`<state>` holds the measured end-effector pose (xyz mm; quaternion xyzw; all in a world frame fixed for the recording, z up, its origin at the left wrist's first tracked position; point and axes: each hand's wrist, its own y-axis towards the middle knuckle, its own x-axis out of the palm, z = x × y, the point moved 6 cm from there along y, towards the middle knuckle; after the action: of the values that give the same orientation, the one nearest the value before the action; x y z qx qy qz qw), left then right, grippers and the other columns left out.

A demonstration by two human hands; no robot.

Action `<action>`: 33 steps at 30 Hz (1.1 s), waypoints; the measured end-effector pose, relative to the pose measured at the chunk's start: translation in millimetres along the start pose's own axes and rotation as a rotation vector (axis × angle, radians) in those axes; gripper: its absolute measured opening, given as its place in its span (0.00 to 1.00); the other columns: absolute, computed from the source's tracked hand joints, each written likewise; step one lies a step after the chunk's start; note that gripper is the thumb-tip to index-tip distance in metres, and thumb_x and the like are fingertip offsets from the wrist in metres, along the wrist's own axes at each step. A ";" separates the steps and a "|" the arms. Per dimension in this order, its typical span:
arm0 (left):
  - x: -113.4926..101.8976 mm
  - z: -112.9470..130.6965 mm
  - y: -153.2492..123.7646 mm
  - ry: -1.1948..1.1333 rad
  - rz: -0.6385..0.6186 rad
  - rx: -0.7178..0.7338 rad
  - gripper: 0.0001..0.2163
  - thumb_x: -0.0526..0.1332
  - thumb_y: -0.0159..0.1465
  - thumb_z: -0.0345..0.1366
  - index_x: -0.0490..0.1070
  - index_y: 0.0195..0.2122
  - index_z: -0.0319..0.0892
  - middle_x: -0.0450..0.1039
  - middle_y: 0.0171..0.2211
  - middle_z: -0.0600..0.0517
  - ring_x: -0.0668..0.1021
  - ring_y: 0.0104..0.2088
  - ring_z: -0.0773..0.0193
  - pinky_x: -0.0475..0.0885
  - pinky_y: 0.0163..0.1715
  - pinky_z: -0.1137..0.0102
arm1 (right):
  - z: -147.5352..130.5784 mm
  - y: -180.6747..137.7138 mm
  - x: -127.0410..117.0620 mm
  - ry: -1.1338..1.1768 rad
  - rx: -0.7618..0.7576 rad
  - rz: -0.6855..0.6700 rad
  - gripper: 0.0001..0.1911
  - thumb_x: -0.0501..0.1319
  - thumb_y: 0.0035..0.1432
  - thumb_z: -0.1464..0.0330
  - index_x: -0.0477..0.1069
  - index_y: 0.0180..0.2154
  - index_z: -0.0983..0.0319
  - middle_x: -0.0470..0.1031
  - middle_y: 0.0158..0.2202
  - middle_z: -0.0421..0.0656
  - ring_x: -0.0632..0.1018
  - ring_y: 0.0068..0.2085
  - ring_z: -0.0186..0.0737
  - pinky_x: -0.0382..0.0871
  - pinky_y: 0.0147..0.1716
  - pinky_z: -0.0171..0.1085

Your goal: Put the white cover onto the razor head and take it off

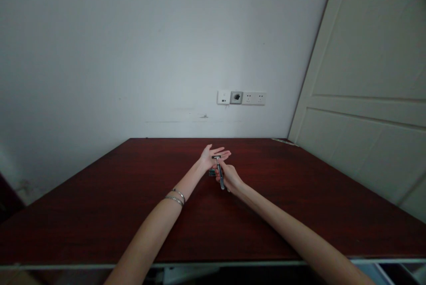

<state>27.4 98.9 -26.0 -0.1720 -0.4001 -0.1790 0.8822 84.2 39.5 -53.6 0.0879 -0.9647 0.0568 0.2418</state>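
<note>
My right hand [230, 177] grips a razor [220, 176] by its dark handle, with the head pointing up and away from me. The razor's head lies over the palm of my left hand [210, 155]; whether it touches the skin I cannot tell. My left hand is turned palm up, fingers stretched out to the right. Beneath and between the hands, a small dark greenish item [212, 172] shows on the table, partly hidden. Two silver bracelets [175, 197] circle my left wrist.
The dark red wooden table [133, 196] reaches back to a white wall [133, 54]. Sockets [253, 98] are set in the wall behind my hands. A pale panelled door [372, 76] stands along the right side. A thin pale strip [285, 142] lies at the far right corner.
</note>
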 end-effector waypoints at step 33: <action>-52.3 28.0 3.4 0.309 0.188 0.129 0.21 0.44 0.65 0.42 0.71 0.37 0.31 0.74 0.29 0.39 0.75 0.24 0.64 0.71 0.24 0.71 | -14.4 -0.1 -7.0 -0.107 -0.148 0.068 0.20 0.62 0.45 0.53 0.67 0.20 0.64 0.58 0.14 0.35 0.58 0.15 0.25 0.51 0.11 0.27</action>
<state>-21.3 123.8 -49.3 -0.1221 -0.2525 -0.0939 0.9553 96.9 42.5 -44.3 0.0400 -0.9801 -0.0114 0.1939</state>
